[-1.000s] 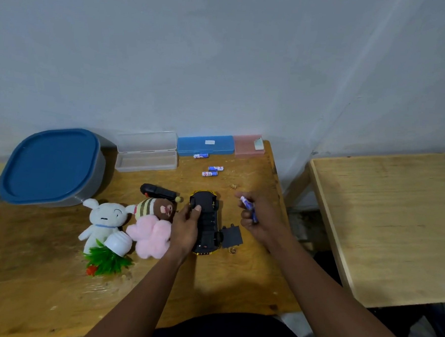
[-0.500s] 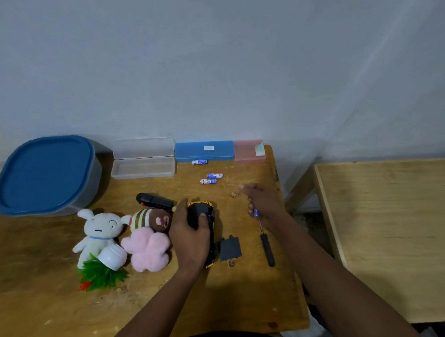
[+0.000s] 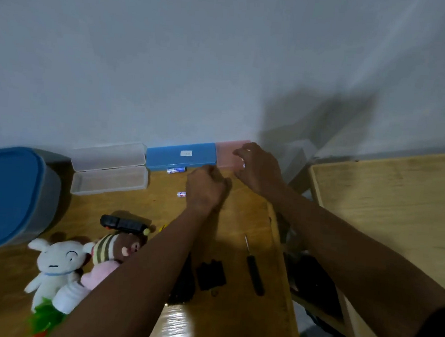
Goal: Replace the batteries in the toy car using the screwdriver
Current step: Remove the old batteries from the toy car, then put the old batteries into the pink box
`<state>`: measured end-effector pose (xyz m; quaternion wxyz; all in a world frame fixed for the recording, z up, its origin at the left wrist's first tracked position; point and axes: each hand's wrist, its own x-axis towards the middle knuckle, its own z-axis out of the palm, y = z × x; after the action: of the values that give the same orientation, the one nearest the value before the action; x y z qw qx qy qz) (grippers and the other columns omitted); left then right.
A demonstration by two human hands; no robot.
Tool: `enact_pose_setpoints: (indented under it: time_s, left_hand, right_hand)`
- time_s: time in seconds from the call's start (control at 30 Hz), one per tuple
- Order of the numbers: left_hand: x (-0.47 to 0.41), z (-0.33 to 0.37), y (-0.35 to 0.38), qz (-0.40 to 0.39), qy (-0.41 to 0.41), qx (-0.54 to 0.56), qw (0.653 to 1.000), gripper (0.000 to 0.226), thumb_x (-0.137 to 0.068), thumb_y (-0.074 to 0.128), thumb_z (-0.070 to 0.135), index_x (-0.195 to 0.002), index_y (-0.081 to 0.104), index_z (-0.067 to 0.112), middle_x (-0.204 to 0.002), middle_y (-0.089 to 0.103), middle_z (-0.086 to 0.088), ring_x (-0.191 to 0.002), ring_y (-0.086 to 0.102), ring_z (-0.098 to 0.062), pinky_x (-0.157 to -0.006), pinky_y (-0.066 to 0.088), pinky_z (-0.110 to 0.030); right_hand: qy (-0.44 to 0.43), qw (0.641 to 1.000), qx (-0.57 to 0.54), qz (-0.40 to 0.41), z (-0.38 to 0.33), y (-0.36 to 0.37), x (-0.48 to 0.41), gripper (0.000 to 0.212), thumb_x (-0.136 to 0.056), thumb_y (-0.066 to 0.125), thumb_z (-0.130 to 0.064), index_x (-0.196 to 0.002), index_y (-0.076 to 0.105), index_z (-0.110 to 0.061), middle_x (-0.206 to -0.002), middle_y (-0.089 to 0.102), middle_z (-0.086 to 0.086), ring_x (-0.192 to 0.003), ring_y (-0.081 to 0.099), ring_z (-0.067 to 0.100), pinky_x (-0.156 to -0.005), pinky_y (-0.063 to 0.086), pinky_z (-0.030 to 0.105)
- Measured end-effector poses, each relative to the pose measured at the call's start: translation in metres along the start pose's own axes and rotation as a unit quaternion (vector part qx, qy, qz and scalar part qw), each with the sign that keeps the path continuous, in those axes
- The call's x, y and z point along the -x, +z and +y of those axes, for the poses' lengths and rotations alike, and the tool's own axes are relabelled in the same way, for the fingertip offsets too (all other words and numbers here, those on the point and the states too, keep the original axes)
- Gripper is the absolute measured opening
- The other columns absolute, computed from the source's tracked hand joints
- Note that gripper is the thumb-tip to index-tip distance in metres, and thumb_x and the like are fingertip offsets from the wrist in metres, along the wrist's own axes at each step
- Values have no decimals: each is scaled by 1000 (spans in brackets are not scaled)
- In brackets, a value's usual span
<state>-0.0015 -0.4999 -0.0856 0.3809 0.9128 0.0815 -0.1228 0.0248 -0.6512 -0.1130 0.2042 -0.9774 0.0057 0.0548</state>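
Observation:
The black and yellow toy car [image 3: 181,284] lies near the table's front, mostly hidden under my left forearm. Its black battery cover [image 3: 211,275] lies just right of it, and the black-handled screwdriver [image 3: 255,270] lies further right. Two loose batteries show at the back: one battery [image 3: 176,170] against the blue box, another battery [image 3: 181,194] beside my left hand. My left hand [image 3: 205,191] sits knuckles-up over the battery spot with fingers curled; what is under it is hidden. My right hand [image 3: 258,168] hovers over the pink box [image 3: 225,152], fingers curled round a small bluish battery.
A blue box [image 3: 181,155] and an open clear case [image 3: 109,169] line the wall. A lidded blue tub [image 3: 6,195] stands at left. Plush toys [image 3: 59,262], a black remote [image 3: 122,223] and a green plant sit front left. A second wooden table [image 3: 387,206] stands at right across a gap.
My left hand has left the toy car and reached forward to the loose batteries. My right hand has moved forward to the pink box. The camera has come closer.

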Motion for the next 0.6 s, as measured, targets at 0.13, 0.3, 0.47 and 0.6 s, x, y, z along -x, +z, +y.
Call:
enact_pose_setpoints:
  time_s: [0.13,0.3,0.47,0.6]
  left_hand:
    - [-21,-5,16,12,-5,-42,999,26,-81,62,30,-89,76,9,-89,74,-11,-86,67,-29,-77,51,-32]
    - [-35,-7,28,36,8,-32,999,21,-89,68,23,-96,78,5,-91,76,-13,-79,66,-25,-71,48,-30]
    - [-37,-12,35,55,-8,-18,998,23,-92,71,28,-102,78,9,-95,78,-9,-85,68,-22,-72,45,-28]
    - [-39,-17,36,50,-1,-28,998,19,-92,71,26,-99,78,10,-93,77,-10,-85,68,-24,-76,53,-35]
  right_hand:
    - [-69,994,78,17,5,-1,-12,47,-85,71,-33,-129,62,-22,-137,55,8,-113,59,31,-91,52,42]
    - [-122,980,154,13,3,-3,-19,33,-82,67,-40,-108,68,-19,-101,64,5,-85,65,27,-69,52,33]
    - [-167,945,280,-10,-6,-10,-16,31,-91,52,-32,-111,67,-15,-103,68,8,-90,64,27,-76,49,35]
    - [-174,948,265,-31,-7,-13,-12,32,-91,52,-33,-111,67,-14,-100,69,7,-88,64,25,-81,50,36]
